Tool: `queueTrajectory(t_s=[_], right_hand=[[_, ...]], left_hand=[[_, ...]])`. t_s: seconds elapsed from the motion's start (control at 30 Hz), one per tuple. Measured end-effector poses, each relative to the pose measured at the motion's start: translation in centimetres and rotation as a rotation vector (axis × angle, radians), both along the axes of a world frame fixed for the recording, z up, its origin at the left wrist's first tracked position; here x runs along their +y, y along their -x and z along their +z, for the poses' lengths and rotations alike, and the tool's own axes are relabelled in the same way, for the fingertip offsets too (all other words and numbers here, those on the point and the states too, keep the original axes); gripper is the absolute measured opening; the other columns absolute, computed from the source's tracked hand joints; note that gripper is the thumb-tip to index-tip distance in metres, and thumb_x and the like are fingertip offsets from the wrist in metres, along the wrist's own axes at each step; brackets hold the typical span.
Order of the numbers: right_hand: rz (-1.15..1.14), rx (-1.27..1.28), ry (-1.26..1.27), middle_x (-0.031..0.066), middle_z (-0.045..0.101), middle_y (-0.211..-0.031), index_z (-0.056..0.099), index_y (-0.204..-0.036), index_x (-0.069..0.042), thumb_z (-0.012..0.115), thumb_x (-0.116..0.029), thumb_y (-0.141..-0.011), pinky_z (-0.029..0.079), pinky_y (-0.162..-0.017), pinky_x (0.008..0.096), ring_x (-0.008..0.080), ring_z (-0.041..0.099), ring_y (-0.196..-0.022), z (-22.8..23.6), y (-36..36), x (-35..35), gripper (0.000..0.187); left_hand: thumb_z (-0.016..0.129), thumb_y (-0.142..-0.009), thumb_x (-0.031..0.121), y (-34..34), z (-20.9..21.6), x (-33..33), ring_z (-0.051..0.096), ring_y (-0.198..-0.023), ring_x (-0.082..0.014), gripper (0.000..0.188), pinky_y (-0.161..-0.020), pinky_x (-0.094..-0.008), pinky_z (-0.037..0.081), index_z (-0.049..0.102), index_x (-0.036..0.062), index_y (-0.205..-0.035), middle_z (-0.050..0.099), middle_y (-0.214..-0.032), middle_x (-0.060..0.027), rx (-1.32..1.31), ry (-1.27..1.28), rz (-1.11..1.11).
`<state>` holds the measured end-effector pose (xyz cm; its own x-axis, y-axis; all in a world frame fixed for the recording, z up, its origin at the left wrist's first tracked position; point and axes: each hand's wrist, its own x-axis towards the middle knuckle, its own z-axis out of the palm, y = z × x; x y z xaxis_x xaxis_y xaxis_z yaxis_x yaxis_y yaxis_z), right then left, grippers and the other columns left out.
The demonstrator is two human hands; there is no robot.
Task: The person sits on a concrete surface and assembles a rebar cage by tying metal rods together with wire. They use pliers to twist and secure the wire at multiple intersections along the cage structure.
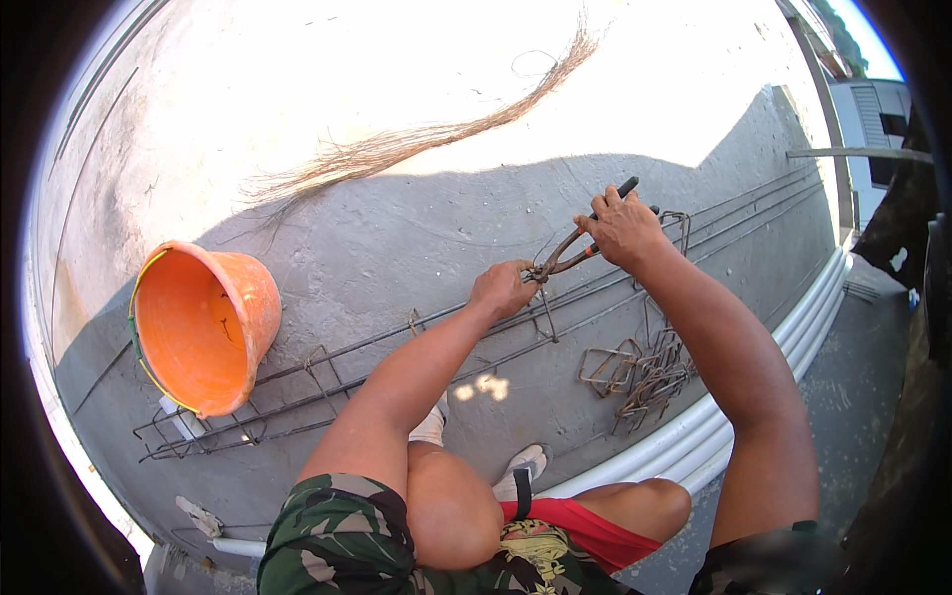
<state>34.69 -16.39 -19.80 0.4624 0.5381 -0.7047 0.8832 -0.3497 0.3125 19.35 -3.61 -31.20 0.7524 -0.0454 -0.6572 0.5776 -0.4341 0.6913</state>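
My right hand (625, 230) is closed around the handles of a pair of pincers (565, 253) with dark grips and orange bands. The pincers' jaws meet a joint on a long rebar cage (327, 382), where a square stirrup (548, 315) crosses the bars. Curled fingers of my left hand (504, 288) grip the cage right beside the jaws. Any tie wire between the fingers and jaws is too small to make out. The cage runs across the concrete from lower left to upper right, with stirrups along it.
Past the cage lies a long bundle of thin wire (426, 139). An orange bucket (253, 297) stands tipped at left, over the cage's end. Several loose stirrups (650, 377) are piled near my right forearm. White pipes (704, 436) run along the right. My sandalled foot (524, 466) is close to the cage.
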Motion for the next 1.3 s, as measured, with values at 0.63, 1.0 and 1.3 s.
queueTrajectory(t_s=[0.63,1.0,1.3], right_hand=[[-0.043,0.156,0.328,0.0058,0.07,-0.096,0.073,-0.095,-0.017,0.058,-0.028,-0.089,0.048,-0.084,0.0435,0.0241,0.065,-0.094,4.0,0.0,3.9,0.019],[-0.504,0.385,0.665,0.0066,0.068,-0.111,0.07,-0.108,-0.012,0.085,-0.023,-0.068,0.053,-0.08,0.0411,0.0254,0.065,-0.1,2.4,-1.9,6.0,0.044],[0.353,-0.129,0.143,0.0068,0.068,-0.112,0.07,-0.109,-0.014,0.068,-0.028,-0.082,0.051,-0.084,0.0535,0.0262,0.065,-0.102,3.5,0.2,6.3,0.031]], left_hand=[[0.067,-0.082,0.039,0.0,0.6,0.2,0.064,-0.098,-0.0364,0.042,-0.084,-0.0435,0.05,0.065,0.02,-0.12,0.068,-0.1,-0.0196,0.015,-0.008,0.007],[0.074,-0.076,0.03,-0.9,2.1,-2.9,0.064,-0.092,-0.0366,0.057,-0.082,-0.0461,0.05,0.054,0.011,-0.125,0.066,-0.097,-0.0166,-0.717,-0.24,0.137],[0.062,-0.075,0.008,-7.5,1.3,-1.2,0.064,-0.089,-0.0274,0.036,-0.075,-0.0386,0.049,0.053,0.0019,-0.11,0.065,-0.092,-0.0147,-0.26,0.335,0.003]])
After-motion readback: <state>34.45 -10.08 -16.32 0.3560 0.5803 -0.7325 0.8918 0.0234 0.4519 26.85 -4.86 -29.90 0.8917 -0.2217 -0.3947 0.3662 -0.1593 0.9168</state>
